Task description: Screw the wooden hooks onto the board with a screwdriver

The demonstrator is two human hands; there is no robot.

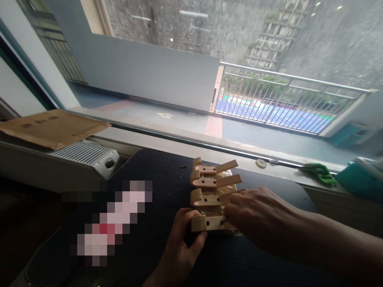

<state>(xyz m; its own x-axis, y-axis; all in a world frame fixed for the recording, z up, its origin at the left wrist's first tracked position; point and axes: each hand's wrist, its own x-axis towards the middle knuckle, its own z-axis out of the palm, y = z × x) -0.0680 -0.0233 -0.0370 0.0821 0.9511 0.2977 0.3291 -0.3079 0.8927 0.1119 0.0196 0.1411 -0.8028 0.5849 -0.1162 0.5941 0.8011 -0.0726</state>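
Observation:
Several pale wooden hooks (pixel 206 182) with curved ends and dark screw holes stand in a row on the black table (pixel 149 175). A clear, yellowish plastic wrapping shows between and under them. My left hand (pixel 184 235) holds the curved end of the nearest wooden hook (pixel 200 224) between thumb and fingers. Over the other end of that hook, my right hand (pixel 248 213) is closed, its fingertips at the second hole. Something small and dark shows at those fingertips, but what they pinch is hidden.
A small dark screw-like piece (pixel 183 166) lies beyond the hooks. Along the window sill are a tape roll (pixel 261 163), a green cloth (pixel 321 173) and a teal container (pixel 360 179). A brown envelope (pixel 56 126) rests on a white slatted unit (pixel 86 153). A pixelated patch covers the table's left side.

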